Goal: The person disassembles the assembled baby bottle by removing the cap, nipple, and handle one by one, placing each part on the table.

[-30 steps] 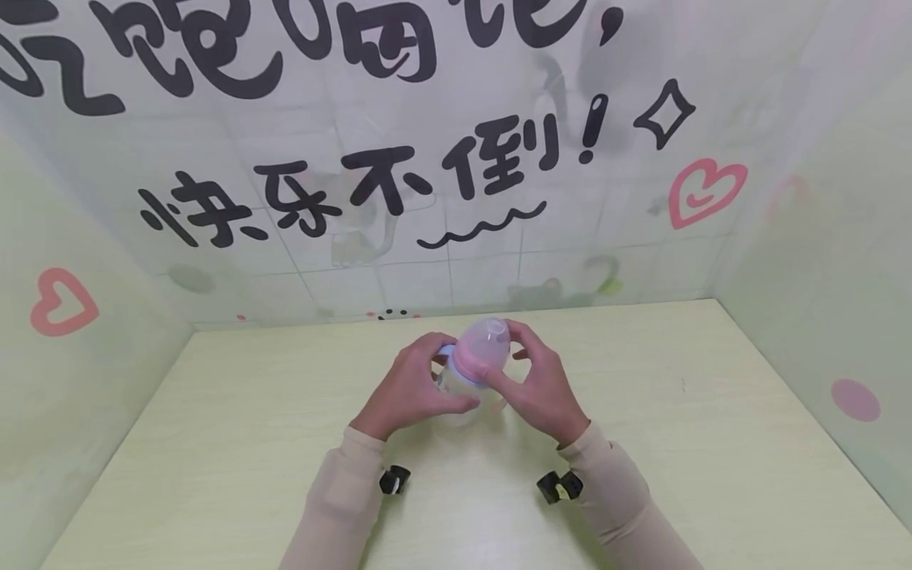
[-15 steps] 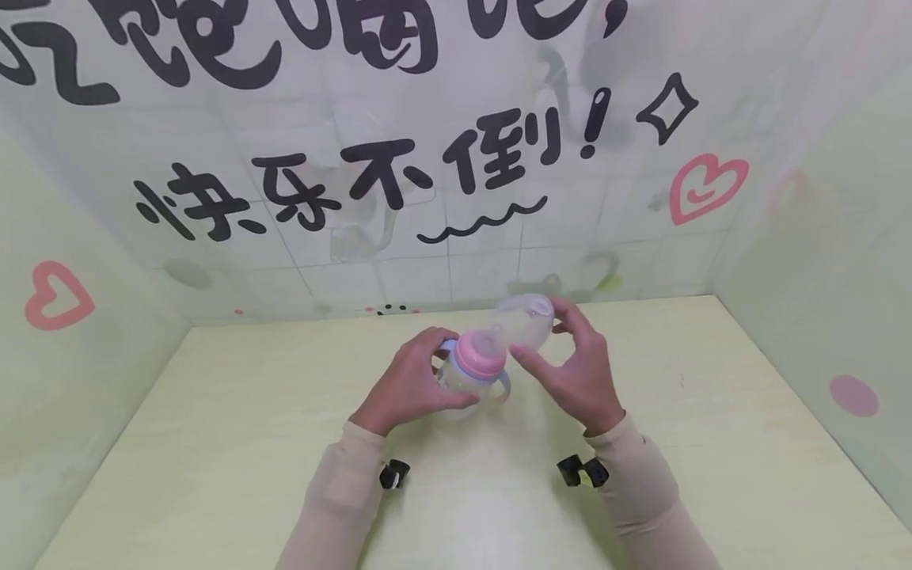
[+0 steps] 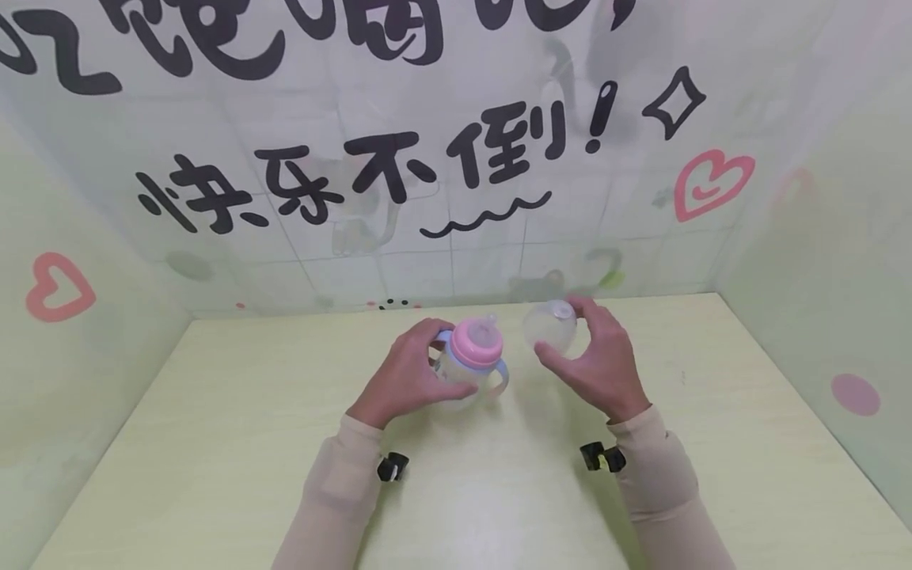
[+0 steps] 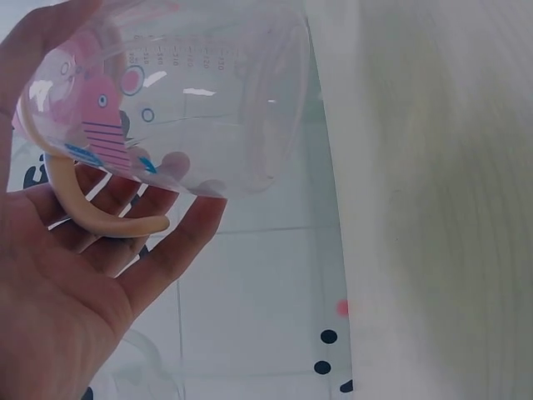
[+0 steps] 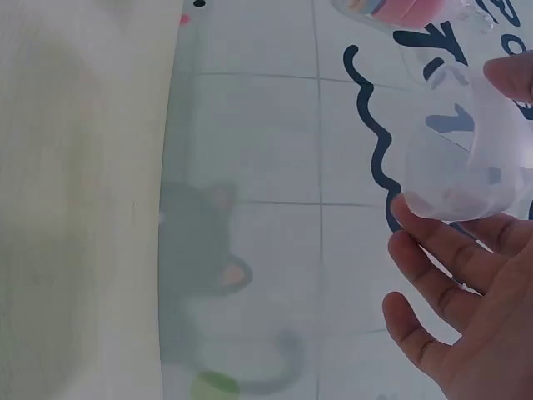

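Head view: bottle (image 3: 473, 353) before a black-lettered wall (image 3: 420, 257), pale table (image 3: 492, 475) below.

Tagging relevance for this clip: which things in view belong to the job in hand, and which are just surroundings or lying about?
Likely in the job:
pink-collared bottle, held in the left grip
clear cover, off the bottle, held in the right grip

Surroundings:
tabletop
printed backdrop
black wrist units
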Motion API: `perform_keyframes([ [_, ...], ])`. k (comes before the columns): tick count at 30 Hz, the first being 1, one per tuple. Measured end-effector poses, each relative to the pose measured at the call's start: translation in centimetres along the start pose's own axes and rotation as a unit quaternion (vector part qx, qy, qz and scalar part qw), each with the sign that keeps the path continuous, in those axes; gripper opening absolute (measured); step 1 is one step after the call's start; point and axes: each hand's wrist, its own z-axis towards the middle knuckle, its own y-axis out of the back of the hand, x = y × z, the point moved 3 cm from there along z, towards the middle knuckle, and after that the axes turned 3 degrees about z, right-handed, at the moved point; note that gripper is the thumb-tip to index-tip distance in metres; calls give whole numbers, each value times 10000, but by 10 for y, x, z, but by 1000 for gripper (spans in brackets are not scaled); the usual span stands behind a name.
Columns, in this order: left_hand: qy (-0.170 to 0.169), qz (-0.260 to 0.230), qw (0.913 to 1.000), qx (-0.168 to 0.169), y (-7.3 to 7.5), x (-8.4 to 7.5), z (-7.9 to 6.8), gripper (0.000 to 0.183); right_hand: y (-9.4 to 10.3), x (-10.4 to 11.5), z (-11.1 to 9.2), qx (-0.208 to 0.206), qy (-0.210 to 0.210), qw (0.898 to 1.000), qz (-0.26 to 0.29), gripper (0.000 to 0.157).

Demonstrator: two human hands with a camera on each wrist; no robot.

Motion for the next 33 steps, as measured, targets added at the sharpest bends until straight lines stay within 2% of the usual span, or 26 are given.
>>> perform_keyframes([
  [5, -26, -27, 10000, -5, 1, -2, 1, 70, -6, -10, -1, 695, -353, 9933, -858, 60],
  [12, -49, -19, 10000, -25, 1, -1, 2, 70, -16, -20, -4, 1399, -542, 9778, -1464, 58],
  [19, -68, -91, 9999, -17, 0, -2, 1, 70, -27, -30, -8, 2109, -665, 9619, -1606, 58],
  [24, -1, -65, 10000, 35, -2, -1, 1, 70, -34, -39, -11, 2564, -607, 9508, -1631, 52],
  [28, 2, -10, 10000, 0, -1, -1, 1, 71, -40, -44, -12, 2724, -560, 9465, -1639, 48],
  [33, -96, -33, 9999, -58, 0, -3, 2, 71, -44, -49, -14, 2723, -522, 9450, -1735, 47],
])
